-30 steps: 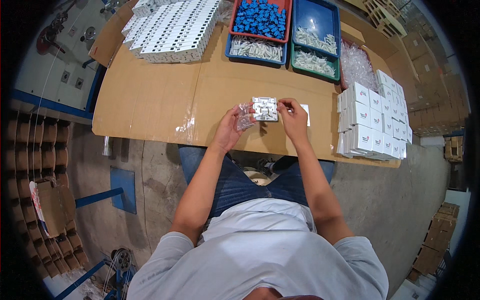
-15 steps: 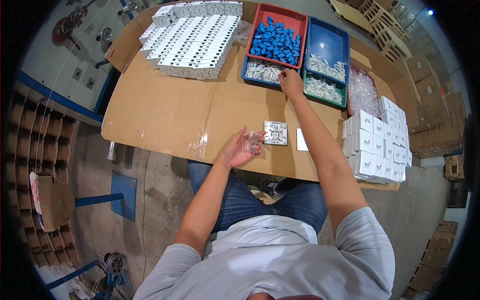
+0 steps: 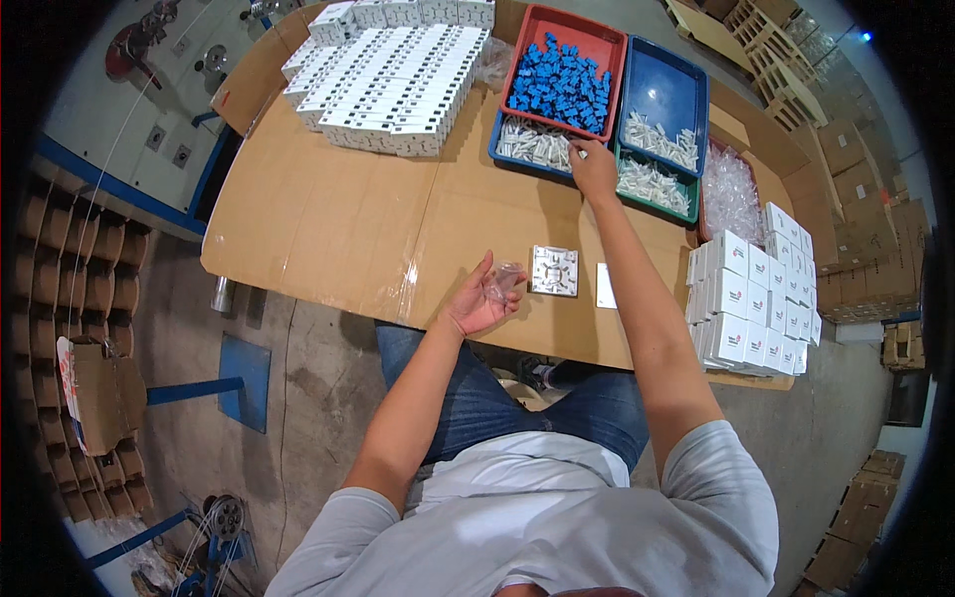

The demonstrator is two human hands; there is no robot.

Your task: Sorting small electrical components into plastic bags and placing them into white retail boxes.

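Palm up over the cardboard's front part, my left hand (image 3: pixel 481 300) holds a small clear plastic bag (image 3: pixel 505 283) in its curled fingers. My right hand (image 3: pixel 596 170) reaches to the right end of a blue tray of small white plastic pieces (image 3: pixel 535 142), its fingertips pinched together at the tray. What lies between those fingertips is too small to make out. A square white frame (image 3: pixel 554 271) with cut-outs rests flat just right of the left hand. Beside it lies a flat white square piece (image 3: pixel 605 286), partly covered by my right forearm.
A red tray of blue pieces (image 3: pixel 562 85) overlaps the white pieces' tray. Further right stand a blue tray (image 3: pixel 662 85), a green tray (image 3: pixel 657 184) and a tray of clear bags (image 3: pixel 731 194). Stacked white boxes (image 3: pixel 751 298) stand at right; rows of white units (image 3: pixel 393 85) fill the far left.
The view has shifted slightly, so the table's things sit a little further right. My right hand stays at the white pieces' tray with fingers pinched. My left hand keeps the bag.
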